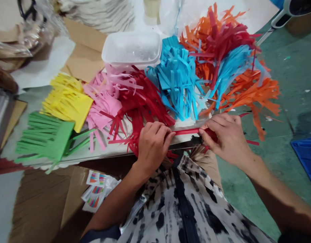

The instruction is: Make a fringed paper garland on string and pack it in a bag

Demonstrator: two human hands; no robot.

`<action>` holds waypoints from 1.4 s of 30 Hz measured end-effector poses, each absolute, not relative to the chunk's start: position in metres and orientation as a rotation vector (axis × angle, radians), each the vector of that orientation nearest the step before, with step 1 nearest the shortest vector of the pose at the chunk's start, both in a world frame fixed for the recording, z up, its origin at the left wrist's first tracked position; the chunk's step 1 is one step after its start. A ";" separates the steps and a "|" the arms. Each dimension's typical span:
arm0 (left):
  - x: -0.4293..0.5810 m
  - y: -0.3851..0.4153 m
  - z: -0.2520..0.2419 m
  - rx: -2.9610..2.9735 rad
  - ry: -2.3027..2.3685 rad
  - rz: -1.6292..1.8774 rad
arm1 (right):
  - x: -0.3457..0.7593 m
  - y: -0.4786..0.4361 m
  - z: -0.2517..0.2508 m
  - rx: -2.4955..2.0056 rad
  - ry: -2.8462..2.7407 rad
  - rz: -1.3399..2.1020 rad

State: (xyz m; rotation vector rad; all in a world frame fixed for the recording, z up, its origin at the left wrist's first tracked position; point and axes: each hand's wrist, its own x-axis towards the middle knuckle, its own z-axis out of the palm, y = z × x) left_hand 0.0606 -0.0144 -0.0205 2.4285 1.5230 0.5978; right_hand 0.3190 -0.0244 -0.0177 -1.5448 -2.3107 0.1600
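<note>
My left hand (153, 143) and my right hand (225, 136) both pinch a rolled strip of red fringed paper (187, 131), stretched between them at the near edge of a low board (94, 155). Both hands have their fingers curled tight around the strip's ends. Just behind my left hand lies a heap of loose red fringed paper (142, 101). A pile of blue fringed paper (177, 77) sits beyond the strip.
Along the board lie green (46, 138), yellow (66, 99) and pink (102, 101) fringed sheets, with orange ones (249, 89) at the right. A clear plastic tub (132, 49) stands behind. A blue crate (307, 155) is on the green floor. Cardboard and small printed packets (94, 194) lie below.
</note>
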 end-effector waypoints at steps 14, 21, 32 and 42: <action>0.066 -0.012 -0.019 2.546 1.569 0.628 | 0.297 -0.031 -0.012 -1.612 -2.324 -0.203; 0.054 -0.015 -0.023 2.711 1.278 0.702 | 0.302 -0.049 -0.022 -1.401 -2.379 -0.092; 0.018 -0.016 0.001 2.727 1.432 0.907 | 0.317 -0.038 -0.020 -1.379 -2.369 -0.176; 0.079 -0.001 -0.030 2.626 1.142 0.623 | 0.331 -0.015 -0.017 -1.314 -2.467 -0.010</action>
